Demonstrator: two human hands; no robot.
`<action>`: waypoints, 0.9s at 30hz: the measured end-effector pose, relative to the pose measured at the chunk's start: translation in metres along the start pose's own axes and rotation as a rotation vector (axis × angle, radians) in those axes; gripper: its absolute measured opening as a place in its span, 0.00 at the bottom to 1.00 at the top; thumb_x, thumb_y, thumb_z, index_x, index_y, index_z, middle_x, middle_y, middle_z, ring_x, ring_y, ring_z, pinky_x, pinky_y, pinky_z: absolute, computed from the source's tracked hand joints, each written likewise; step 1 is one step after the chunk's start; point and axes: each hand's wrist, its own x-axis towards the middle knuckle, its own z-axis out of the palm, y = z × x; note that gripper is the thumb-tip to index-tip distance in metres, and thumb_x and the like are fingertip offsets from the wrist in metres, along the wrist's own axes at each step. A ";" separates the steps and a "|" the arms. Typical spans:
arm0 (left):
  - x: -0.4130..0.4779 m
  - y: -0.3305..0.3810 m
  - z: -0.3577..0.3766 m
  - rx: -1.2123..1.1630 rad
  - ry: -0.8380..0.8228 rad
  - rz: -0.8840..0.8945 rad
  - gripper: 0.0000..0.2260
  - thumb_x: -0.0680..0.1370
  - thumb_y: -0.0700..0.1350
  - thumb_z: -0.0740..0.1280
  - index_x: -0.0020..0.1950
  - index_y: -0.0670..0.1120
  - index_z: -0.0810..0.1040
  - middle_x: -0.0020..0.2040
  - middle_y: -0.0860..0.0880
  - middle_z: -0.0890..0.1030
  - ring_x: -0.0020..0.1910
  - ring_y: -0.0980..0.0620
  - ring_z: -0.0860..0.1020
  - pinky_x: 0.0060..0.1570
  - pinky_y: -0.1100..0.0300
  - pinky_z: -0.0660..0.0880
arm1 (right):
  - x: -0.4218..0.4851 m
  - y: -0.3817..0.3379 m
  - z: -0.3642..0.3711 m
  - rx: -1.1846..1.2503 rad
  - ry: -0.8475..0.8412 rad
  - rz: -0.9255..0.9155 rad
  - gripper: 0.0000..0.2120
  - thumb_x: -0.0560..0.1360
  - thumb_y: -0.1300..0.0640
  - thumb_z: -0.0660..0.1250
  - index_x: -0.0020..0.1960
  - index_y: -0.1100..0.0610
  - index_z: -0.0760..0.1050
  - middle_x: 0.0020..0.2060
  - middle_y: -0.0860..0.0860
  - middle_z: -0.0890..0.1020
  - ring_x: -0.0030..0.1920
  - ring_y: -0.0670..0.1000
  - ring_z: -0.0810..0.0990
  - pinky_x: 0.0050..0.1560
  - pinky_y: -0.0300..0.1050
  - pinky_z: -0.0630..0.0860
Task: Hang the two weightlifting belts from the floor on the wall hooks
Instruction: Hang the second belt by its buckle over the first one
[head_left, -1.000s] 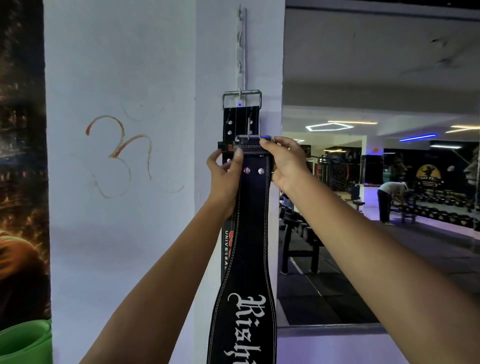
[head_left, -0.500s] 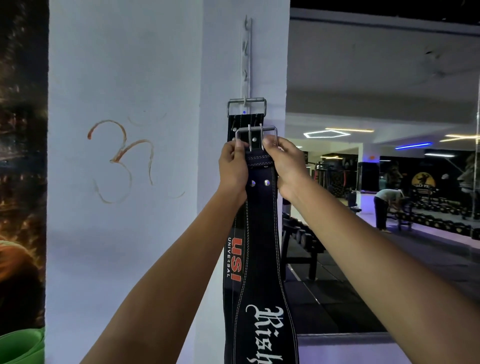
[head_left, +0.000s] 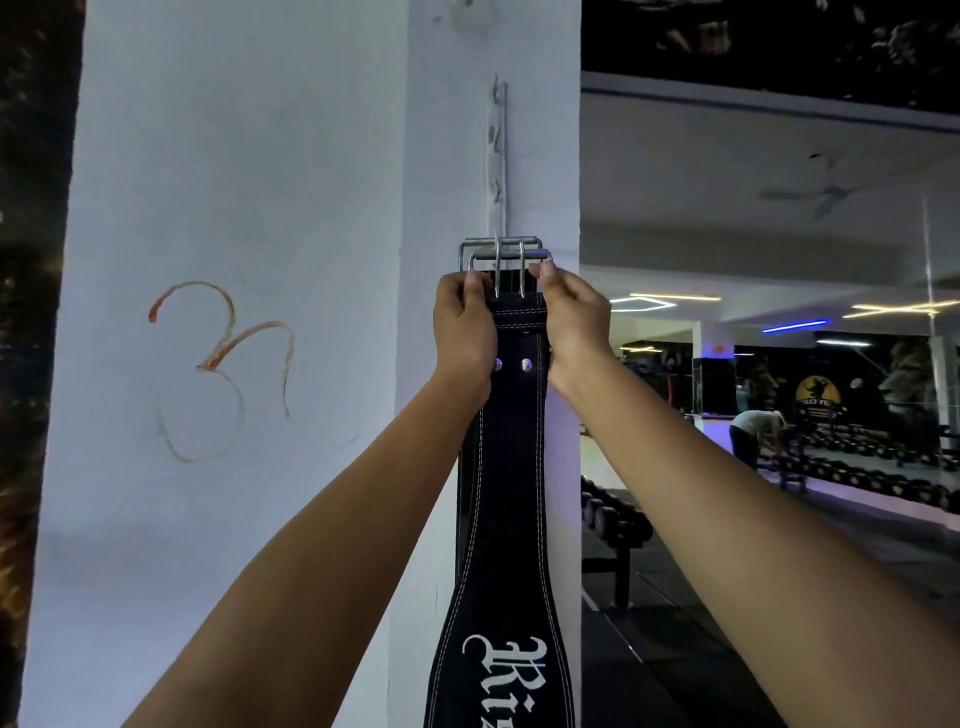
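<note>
Left hand (head_left: 464, 326) and right hand (head_left: 574, 321) both clamp the top of the black belt (head_left: 511, 499), one each side. Its buckle (head_left: 508, 260) sits just above the fingertips, overlapping the hung belt's buckle (head_left: 475, 243) beneath the hook rail (head_left: 498, 156).

The belt (head_left: 511, 499) looks like matt black leather with white stitching, its buckle (head_left: 509, 258) shiny bare metal, the wall (head_left: 249, 171) matt painted plaster.
</note>
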 end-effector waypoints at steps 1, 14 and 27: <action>0.008 0.001 0.001 -0.003 0.001 0.006 0.09 0.82 0.47 0.53 0.48 0.47 0.71 0.41 0.52 0.74 0.42 0.51 0.72 0.30 0.61 0.69 | 0.007 0.000 0.004 0.008 0.010 -0.011 0.09 0.76 0.55 0.65 0.49 0.59 0.80 0.47 0.56 0.82 0.49 0.55 0.79 0.61 0.60 0.76; 0.137 -0.005 0.048 0.002 0.067 0.142 0.09 0.81 0.46 0.54 0.51 0.45 0.73 0.40 0.52 0.73 0.41 0.50 0.72 0.39 0.54 0.70 | 0.144 0.000 0.044 -0.032 -0.057 -0.162 0.07 0.75 0.57 0.64 0.48 0.56 0.81 0.46 0.55 0.80 0.48 0.55 0.77 0.61 0.60 0.75; 0.212 -0.031 0.078 0.035 0.162 0.220 0.15 0.81 0.42 0.56 0.66 0.48 0.73 0.57 0.45 0.80 0.50 0.45 0.77 0.26 0.62 0.72 | 0.222 0.024 0.055 -0.093 -0.135 -0.316 0.10 0.78 0.62 0.58 0.48 0.48 0.71 0.51 0.53 0.75 0.44 0.54 0.72 0.45 0.50 0.73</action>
